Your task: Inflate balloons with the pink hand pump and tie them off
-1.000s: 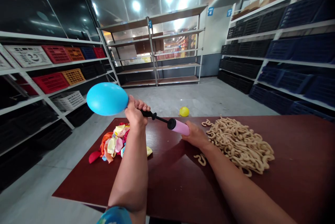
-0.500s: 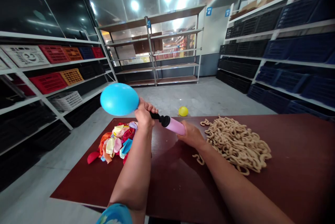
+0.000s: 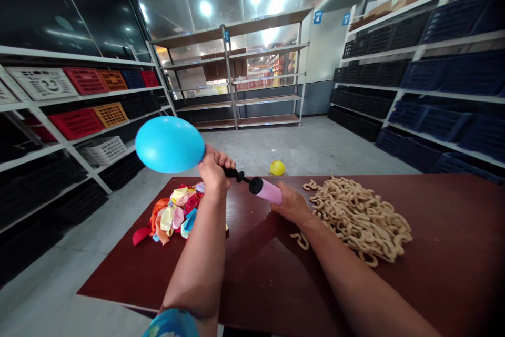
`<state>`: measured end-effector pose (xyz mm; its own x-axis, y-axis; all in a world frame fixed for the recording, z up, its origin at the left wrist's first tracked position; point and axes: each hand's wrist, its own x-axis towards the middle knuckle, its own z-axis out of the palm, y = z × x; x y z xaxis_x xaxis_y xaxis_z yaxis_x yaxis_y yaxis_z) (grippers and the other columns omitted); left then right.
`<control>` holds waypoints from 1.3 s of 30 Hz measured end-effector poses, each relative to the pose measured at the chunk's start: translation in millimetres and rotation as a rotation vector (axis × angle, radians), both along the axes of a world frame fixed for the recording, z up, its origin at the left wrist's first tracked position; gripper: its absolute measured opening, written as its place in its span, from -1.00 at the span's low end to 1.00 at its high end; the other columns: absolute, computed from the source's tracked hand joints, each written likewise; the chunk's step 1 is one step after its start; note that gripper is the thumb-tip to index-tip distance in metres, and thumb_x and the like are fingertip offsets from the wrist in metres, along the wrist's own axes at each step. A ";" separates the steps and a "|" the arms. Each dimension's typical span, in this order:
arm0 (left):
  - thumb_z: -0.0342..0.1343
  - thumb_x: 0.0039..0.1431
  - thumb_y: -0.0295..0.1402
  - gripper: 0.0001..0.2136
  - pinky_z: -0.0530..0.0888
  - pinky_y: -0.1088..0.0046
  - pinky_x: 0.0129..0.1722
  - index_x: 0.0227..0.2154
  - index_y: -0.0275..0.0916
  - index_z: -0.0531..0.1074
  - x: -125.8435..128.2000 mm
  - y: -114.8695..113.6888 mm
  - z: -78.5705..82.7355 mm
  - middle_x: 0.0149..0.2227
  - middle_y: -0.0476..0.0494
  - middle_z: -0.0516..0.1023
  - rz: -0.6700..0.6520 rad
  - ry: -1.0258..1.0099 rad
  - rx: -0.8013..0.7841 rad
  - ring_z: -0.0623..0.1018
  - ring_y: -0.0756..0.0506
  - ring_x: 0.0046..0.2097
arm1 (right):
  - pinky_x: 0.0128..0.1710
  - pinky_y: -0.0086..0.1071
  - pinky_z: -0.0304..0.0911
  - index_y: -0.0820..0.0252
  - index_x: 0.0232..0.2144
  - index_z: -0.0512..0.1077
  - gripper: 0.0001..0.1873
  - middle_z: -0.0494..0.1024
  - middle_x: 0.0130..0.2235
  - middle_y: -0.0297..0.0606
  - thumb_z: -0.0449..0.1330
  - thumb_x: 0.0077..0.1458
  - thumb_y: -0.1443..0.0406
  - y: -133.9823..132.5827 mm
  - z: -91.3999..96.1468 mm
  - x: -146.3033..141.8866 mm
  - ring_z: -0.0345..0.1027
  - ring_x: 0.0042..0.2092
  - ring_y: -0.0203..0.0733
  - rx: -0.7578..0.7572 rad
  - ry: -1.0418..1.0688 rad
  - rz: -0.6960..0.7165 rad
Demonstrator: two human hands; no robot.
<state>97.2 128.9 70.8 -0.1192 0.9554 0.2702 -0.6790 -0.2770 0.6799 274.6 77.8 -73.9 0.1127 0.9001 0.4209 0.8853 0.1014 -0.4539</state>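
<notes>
My left hand (image 3: 213, 170) is closed around the black front end of a hand pump, where the neck of a blue balloon (image 3: 169, 144) is fitted. The balloon is partly blown up and sticks out to the left of the fist. My right hand (image 3: 292, 205) grips the pink barrel of the pump (image 3: 268, 191). A short length of black rod shows between the two hands. Both hands hover above the dark red table (image 3: 252, 274).
A heap of limp balloons in many colours (image 3: 173, 215) lies on the table left of my left arm. A pile of beige plastic hook-shaped clips (image 3: 357, 218) lies to the right. A yellow balloon (image 3: 277, 167) rests on the floor beyond the table. Shelves with crates line both sides.
The pump went from drawn out to pushed in, then partly out again. The blue balloon has grown a little larger.
</notes>
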 end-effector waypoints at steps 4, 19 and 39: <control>0.10 -0.01 0.00 -0.48 0.19 0.52 -0.71 -0.71 -0.20 -0.08 20.6 7.2 -17.9 -0.74 0.12 -0.01 -0.075 0.019 -0.086 0.16 0.10 -0.72 | -0.46 -0.41 -0.06 0.17 -0.30 0.28 -0.74 0.46 -0.35 -0.26 0.17 -0.10 0.25 0.4 0.5 -8.7 0.31 -0.33 -0.19 -0.013 -0.016 -0.055; 0.05 -0.06 -0.35 -0.83 0.24 0.56 -0.72 -0.35 -0.28 0.34 -12.9 22.0 -9.9 -0.24 -0.26 0.54 0.220 0.076 0.090 0.44 0.03 -0.59 | -0.45 -0.45 -0.05 0.14 -0.31 0.30 -0.69 0.46 -0.33 -0.32 0.24 -0.18 0.29 2.5 3.0 11.8 0.30 -0.33 -0.25 -0.090 -0.006 0.013; -0.04 -0.23 -0.45 -0.92 0.18 0.59 -0.70 -0.65 -0.24 0.13 22.3 21.1 -35.4 -0.60 0.01 0.32 0.014 0.043 -0.060 0.27 0.09 -0.64 | -0.44 -0.40 -0.07 0.17 -0.27 0.29 -0.72 0.46 -0.32 -0.24 0.19 -0.08 0.23 2.5 7.5 -9.0 0.32 -0.29 -0.17 -0.033 -0.095 -0.118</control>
<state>119.5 150.0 35.4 -0.1219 0.9684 0.2175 -0.6450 -0.2439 0.7242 265.5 80.3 -66.4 0.1795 0.8965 0.4050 0.9291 -0.0193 -0.3693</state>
